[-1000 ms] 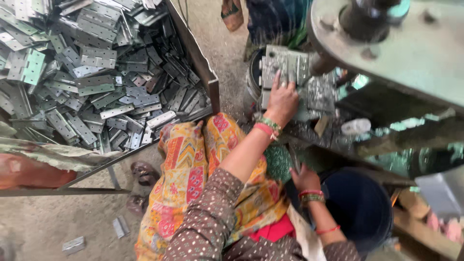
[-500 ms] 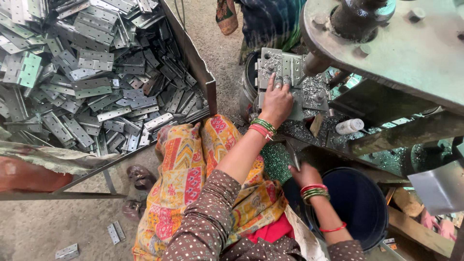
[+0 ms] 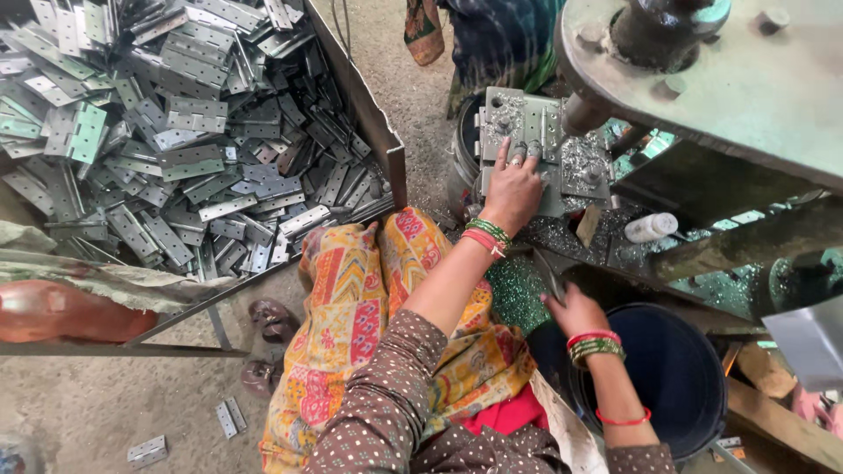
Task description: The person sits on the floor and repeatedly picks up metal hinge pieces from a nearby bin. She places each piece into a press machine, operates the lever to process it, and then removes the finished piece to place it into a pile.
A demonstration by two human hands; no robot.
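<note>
Gritty workshop floor fills the lower left of the frame, and a tray [image 3: 378, 140] heaped with grey metal hinges [image 3: 176, 132] takes the upper left. At upper centre our left hand [image 3: 512, 189] lies flat, fingers spread, on the hinge plate [image 3: 527, 132] under the press [image 3: 702, 70]. Our right hand [image 3: 575, 309], lower right, hangs loosely curled above a dark bucket [image 3: 676, 377]; whether it grips anything we cannot tell.

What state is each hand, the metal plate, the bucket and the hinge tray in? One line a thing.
left hand: spread flat on the metal plate
metal plate: lying under the press, dusted with shavings
right hand: by the bucket; grip unclear
dark bucket: upright, open
hinge tray: heaped with hinges
</note>
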